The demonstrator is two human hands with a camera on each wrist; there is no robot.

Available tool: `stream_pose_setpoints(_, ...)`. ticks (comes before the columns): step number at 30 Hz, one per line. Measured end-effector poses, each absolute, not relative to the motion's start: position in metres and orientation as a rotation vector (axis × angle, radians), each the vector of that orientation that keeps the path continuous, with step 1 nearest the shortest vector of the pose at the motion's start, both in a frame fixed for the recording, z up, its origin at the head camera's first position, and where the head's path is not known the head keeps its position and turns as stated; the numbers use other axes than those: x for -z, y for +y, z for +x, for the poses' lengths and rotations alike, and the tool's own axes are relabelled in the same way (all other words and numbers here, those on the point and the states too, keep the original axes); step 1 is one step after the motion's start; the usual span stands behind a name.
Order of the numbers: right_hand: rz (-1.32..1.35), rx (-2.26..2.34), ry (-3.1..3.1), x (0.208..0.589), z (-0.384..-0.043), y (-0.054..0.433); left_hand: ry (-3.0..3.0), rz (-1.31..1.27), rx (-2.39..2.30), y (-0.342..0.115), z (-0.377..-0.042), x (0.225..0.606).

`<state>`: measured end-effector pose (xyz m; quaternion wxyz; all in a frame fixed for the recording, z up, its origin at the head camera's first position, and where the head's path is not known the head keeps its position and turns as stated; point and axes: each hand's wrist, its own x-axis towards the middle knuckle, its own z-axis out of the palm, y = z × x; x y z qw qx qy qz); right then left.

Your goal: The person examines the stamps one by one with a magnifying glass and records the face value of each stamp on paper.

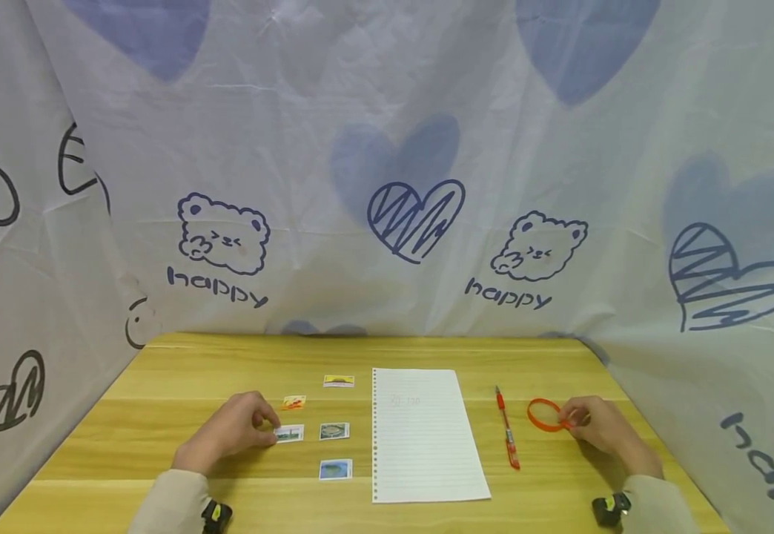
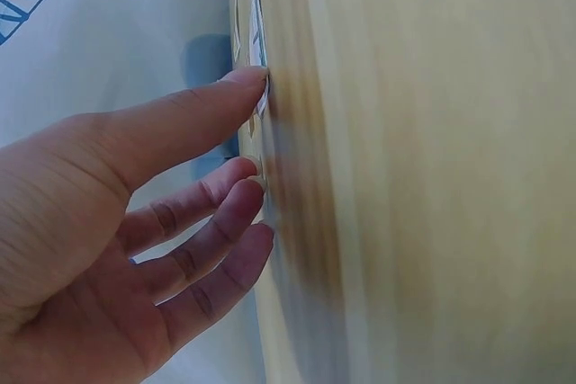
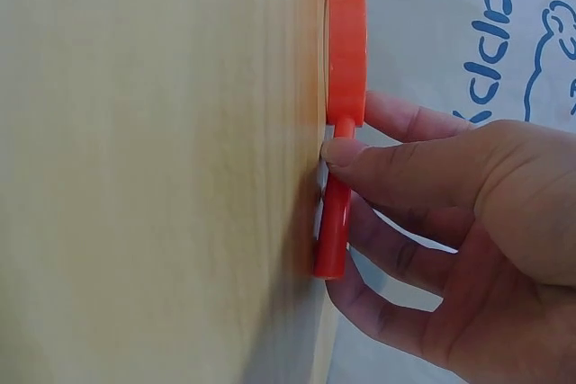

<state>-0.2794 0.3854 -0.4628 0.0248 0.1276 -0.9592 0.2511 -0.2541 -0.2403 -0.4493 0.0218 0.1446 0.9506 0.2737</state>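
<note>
My left hand (image 1: 236, 426) is at the left of the table, its thumb and forefinger pinching the left end of a small stamp (image 1: 291, 433) with a green and grey picture. In the left wrist view the thumb tip lies on the stamp's edge (image 2: 257, 33), and the other fingers bend loosely below. On the right, my right hand (image 1: 603, 430) holds a red magnifying glass (image 1: 529, 414) by its handle. The right wrist view shows the thumb on one side of the handle (image 3: 333, 231) and fingers on the other, with the round rim low over the tabletop.
Several more stamps lie near the left hand: a red and yellow one (image 1: 294, 402), a yellow one (image 1: 339, 380), a green one (image 1: 334, 431) and a blue one (image 1: 335, 469). Lined paper (image 1: 427, 445) with faint writing is in the middle, beside a red pen (image 1: 507, 430). A printed curtain (image 1: 320, 245) surrounds the table.
</note>
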Motion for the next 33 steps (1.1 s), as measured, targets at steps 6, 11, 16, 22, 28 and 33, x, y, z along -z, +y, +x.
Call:
stream_pose_setpoints(6, 0.415, -0.748, -2.935, 0.463, -0.280, 0.384, 2.949, 0.450, -0.843, -0.241, -0.254, 0.449)
stream_pose_setpoints(11, 0.456, -0.739, -2.901, 0.457, -0.279, 0.377, 2.947, 0.429, -0.841, -0.242, -0.252, 0.447)
stream_pose_setpoints(16, 0.450, -0.744, -2.888, 0.449, -0.278, 0.367, 2.937, 0.439, -0.848, -0.242, -0.253, 0.448)
stream_pose_setpoints(22, 0.494, -0.726, -2.854, 0.440, -0.280, 0.349, 2.929, 0.442, -0.855, -0.241, -0.253, 0.449)
stream_pose_setpoints(28, 0.601, -0.711, -2.817, 0.425, -0.286, 0.322, 2.925, 0.419, -0.857, -0.241, -0.252, 0.448)
stream_pose_setpoints(33, 0.677, -0.720, -2.811, 0.415, -0.292, 0.294, 2.926, 0.412, -0.849, -0.240, -0.253, 0.448)
